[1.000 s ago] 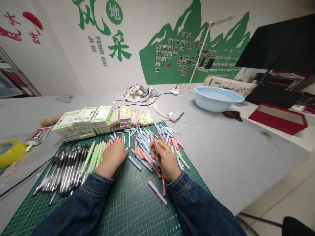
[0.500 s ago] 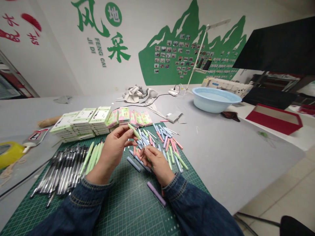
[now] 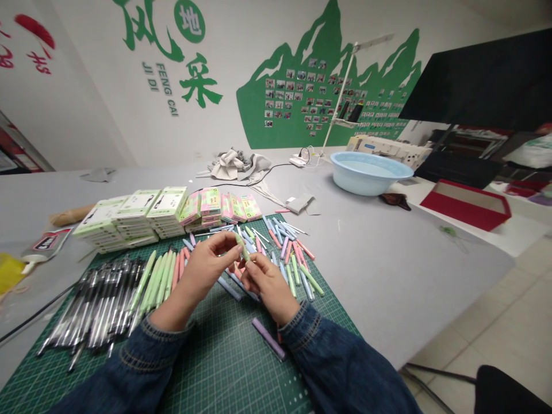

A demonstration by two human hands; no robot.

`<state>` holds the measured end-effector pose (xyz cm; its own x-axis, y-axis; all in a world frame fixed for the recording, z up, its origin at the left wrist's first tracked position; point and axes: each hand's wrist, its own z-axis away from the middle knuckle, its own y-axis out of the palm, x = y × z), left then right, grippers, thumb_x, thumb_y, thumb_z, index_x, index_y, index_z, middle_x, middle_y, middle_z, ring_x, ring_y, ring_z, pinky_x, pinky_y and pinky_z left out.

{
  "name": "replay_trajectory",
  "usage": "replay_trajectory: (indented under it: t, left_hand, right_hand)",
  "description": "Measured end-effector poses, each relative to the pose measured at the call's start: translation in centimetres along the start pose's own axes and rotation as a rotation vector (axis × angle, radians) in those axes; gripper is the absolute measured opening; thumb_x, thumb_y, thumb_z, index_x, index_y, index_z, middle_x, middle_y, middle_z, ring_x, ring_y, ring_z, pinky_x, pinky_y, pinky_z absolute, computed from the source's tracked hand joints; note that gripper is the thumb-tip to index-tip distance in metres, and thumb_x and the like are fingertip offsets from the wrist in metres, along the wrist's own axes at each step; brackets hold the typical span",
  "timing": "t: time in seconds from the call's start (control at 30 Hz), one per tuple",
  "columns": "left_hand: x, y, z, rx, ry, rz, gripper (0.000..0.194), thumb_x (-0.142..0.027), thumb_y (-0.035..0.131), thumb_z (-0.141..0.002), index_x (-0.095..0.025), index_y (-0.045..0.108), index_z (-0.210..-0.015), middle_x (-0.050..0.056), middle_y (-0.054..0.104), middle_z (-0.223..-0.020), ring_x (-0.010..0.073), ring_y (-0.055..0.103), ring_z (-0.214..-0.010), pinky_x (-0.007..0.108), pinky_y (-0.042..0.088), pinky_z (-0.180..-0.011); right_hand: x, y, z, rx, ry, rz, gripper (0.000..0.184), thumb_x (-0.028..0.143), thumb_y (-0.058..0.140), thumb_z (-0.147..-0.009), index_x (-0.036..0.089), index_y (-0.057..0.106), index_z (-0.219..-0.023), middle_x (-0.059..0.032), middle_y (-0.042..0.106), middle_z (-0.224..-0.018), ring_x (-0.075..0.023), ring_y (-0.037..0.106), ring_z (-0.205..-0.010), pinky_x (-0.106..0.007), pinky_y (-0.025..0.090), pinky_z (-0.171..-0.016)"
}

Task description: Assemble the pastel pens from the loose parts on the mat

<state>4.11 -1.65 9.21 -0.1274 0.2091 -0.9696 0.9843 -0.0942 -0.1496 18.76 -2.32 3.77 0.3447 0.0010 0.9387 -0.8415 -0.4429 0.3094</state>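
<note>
Between my two hands, above the green cutting mat [image 3: 215, 368], is a light green pen piece [image 3: 242, 247]. My left hand [image 3: 207, 267] pinches its upper part with thumb and fingers. At the lower end, the fingers of my right hand [image 3: 269, 287] are closed on the same piece; whether another part sits inside them is hidden. Behind and right of the hands spreads a pile of pastel pen parts [image 3: 295, 265] in blue, pink, purple and green. Green pens [image 3: 157, 282] lie in a row left of my left wrist, beside many clear black-gripped pens [image 3: 92, 305]. A purple pen barrel [image 3: 267, 339] lies near my right cuff.
Stacked white-green boxes [image 3: 166, 210] and small pink-green boxes [image 3: 210, 201] line the mat's far edge. A glue tube [image 3: 46, 247] and yellow tape [image 3: 11, 273] lie left. Farther back are crumpled cloth [image 3: 233, 165], a blue basin [image 3: 366, 178] and a sewing machine [image 3: 390, 150].
My hands have come together, and the right fingers now meet the green piece that the left hand was holding apart. The whole view has shifted slightly.
</note>
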Motion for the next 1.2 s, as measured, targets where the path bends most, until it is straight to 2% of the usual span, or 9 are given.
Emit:
replay_trajectory:
  t: [0.17,0.3,0.4,0.47,0.53,0.6,0.77,0.93,1.2]
  left_hand:
    - [-0.4,0.1,0.1,-0.031,0.003,0.067,0.015,-0.031,0.066,-0.077,-0.017,0.062,-0.082,-0.001,0.060,-0.067,0.0117,0.053,-0.055,0.023,0.043,-0.050]
    - [-1.0,-1.0,-0.3,-0.281,0.080,0.231,0.020,-0.033,0.065,-0.077,-0.019,0.061,-0.091,0.001,0.061,-0.079,0.0119,0.055,-0.063,0.021,0.043,-0.052]
    - [-0.3,-3.1,-0.9,-0.411,0.047,0.069,0.022,-0.037,0.060,-0.078,-0.020,0.059,-0.092,0.001,0.063,-0.082,0.0133,0.058,-0.064,0.023,0.044,-0.054]
    - [1.0,-4.5,-1.3,-0.320,-0.122,-0.354,0.020,-0.037,0.055,-0.077,-0.019,0.061,-0.085,0.001,0.063,-0.070,0.0161,0.059,-0.060,0.025,0.044,-0.053]
    - [2.6,-5.5,-1.5,-0.069,-0.317,-0.935,0.016,-0.030,0.051,-0.075,-0.020,0.063,-0.072,0.003,0.064,-0.062,0.0203,0.062,-0.059,0.029,0.045,-0.058]
    - [4.3,-5.8,-1.5,-0.019,-0.350,-1.089,0.016,-0.024,0.055,-0.069,-0.020,0.060,-0.055,0.008,0.066,-0.060,0.0266,0.065,-0.067,0.034,0.045,-0.066]
    - [5.9,-5.4,-1.9,-0.012,-0.344,-1.209,0.015,-0.024,0.061,-0.064,-0.021,0.062,-0.050,0.015,0.070,-0.068,0.0327,0.066,-0.083,0.036,0.045,-0.074]
    - [5.4,-5.1,-4.3,-0.111,-0.338,-1.259,0.022,-0.026,0.053,-0.073,-0.016,0.072,-0.079,0.021,0.071,-0.091,0.0347,0.065,-0.091,0.037,0.046,-0.072]
    - [6.8,-3.9,-6.4,-0.140,-0.332,-1.151,0.024,-0.026,0.061,-0.082,-0.014,0.068,-0.102,0.015,0.066,-0.107,0.0297,0.062,-0.101,0.037,0.049,-0.079]
  right_hand:
    - [0.1,0.0,0.0,0.009,-0.004,0.002,0.024,0.041,0.048,-0.092,0.019,0.058,-0.088,0.0056,0.047,-0.055,-0.0074,0.027,-0.045,-0.021,0.019,-0.045]
    - [0.3,0.0,0.1,0.022,0.011,0.001,0.026,0.042,0.051,-0.090,0.018,0.059,-0.083,0.0050,0.049,-0.053,-0.0070,0.028,-0.043,-0.022,0.018,-0.044]
    - [0.6,-0.1,0.0,-0.002,0.028,-0.043,0.029,0.045,0.054,-0.087,0.018,0.058,-0.079,0.0040,0.050,-0.053,-0.0070,0.031,-0.044,-0.021,0.019,-0.044]
    - [0.8,-0.3,-0.1,-0.065,0.029,-0.073,0.029,0.046,0.055,-0.086,0.018,0.057,-0.078,0.0038,0.050,-0.052,-0.0074,0.032,-0.044,-0.021,0.019,-0.044]
    - [0.9,-0.6,-0.2,-0.149,0.017,-0.096,0.028,0.045,0.055,-0.086,0.018,0.056,-0.077,0.0043,0.049,-0.051,-0.0073,0.031,-0.043,-0.021,0.017,-0.044]
    - [0.9,-0.8,-0.3,-0.209,0.000,-0.107,0.027,0.043,0.054,-0.086,0.018,0.055,-0.076,0.0046,0.048,-0.050,-0.0070,0.030,-0.043,-0.021,0.017,-0.044]
    - [0.9,-0.9,-0.4,-0.220,0.003,-0.109,0.027,0.043,0.056,-0.085,0.018,0.055,-0.074,0.0045,0.048,-0.050,-0.0073,0.034,-0.043,-0.021,0.019,-0.045]
    - [1.0,-0.7,-0.4,-0.208,0.022,-0.098,0.029,0.045,0.056,-0.084,0.018,0.055,-0.074,0.0047,0.049,-0.049,-0.0066,0.031,-0.042,-0.020,0.017,-0.044]
    - [1.5,-0.5,-0.3,-0.210,0.022,-0.094,0.027,0.043,0.058,-0.082,0.018,0.055,-0.074,0.0054,0.048,-0.047,-0.0065,0.032,-0.042,-0.019,0.018,-0.043]
